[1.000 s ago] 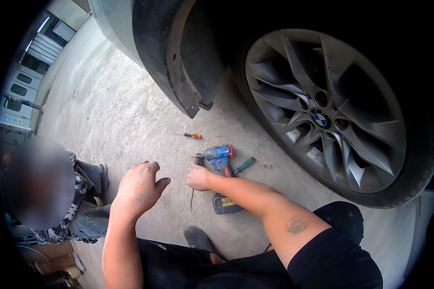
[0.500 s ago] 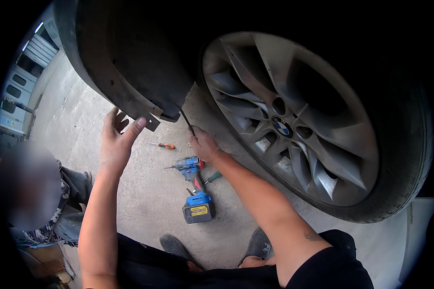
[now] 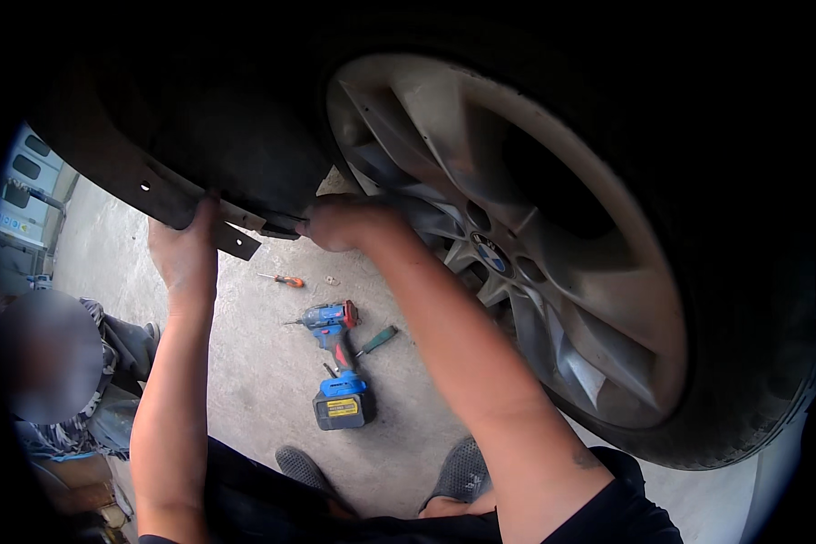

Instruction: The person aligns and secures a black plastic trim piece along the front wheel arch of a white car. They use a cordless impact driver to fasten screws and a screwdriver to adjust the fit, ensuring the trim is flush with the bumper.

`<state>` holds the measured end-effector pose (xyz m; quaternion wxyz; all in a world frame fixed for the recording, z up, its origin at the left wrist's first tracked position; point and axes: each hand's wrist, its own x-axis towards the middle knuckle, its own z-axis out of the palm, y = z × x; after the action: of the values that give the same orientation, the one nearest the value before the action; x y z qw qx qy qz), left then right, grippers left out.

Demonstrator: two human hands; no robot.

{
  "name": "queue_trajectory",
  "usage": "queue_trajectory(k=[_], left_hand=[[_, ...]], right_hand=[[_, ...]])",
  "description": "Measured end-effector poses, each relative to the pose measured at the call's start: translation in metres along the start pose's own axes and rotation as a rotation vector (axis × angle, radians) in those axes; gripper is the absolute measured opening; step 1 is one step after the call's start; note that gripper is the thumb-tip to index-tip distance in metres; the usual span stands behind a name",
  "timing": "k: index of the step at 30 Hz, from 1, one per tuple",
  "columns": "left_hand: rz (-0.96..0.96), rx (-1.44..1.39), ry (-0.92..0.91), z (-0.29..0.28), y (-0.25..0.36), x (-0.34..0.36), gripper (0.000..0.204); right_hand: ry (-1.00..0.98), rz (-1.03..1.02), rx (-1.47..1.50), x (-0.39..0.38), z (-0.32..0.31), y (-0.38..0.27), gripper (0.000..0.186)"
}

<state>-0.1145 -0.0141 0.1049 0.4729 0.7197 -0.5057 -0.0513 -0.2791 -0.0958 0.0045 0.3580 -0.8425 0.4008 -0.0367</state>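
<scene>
Likely working the dark, curved wheel-arch edge (image 3: 160, 196), upper left of frame: our left hand (image 3: 183, 258) grips it, right hand (image 3: 340, 222) near its end, hold unclear. Next probably needs steady left support.

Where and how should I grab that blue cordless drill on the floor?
Take the blue drill by its slim handle, between the motor body and battery, probably from above. It lies on its side, bit to the left, so the handle lies exposed; the green-handled screwdriver close on its right would likely crowd a low approach from there.
</scene>
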Motion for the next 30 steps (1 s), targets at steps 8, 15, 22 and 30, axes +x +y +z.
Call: queue_trajectory(k=[8,15,22,30], left_hand=[[0.096,0.029,0.01,-0.006,-0.005,0.003,0.036],[0.114,0.051,0.006,-0.005,-0.005,0.003,0.037],[0.118,0.054,0.012,-0.01,-0.01,0.003,0.036],[0.046,-0.028,-0.034,-0.007,-0.009,0.002,0.031]], right_hand=[[-0.094,0.039,0.408,-0.009,0.006,0.005,0.047],[-0.018,0.018,0.014,0.022,-0.005,0.007,0.051],[-0.147,0.101,0.444,-0.01,-0.01,-0.058,0.028],[0.127,0.304,1.477,-0.007,0.069,-0.08,0.013]])
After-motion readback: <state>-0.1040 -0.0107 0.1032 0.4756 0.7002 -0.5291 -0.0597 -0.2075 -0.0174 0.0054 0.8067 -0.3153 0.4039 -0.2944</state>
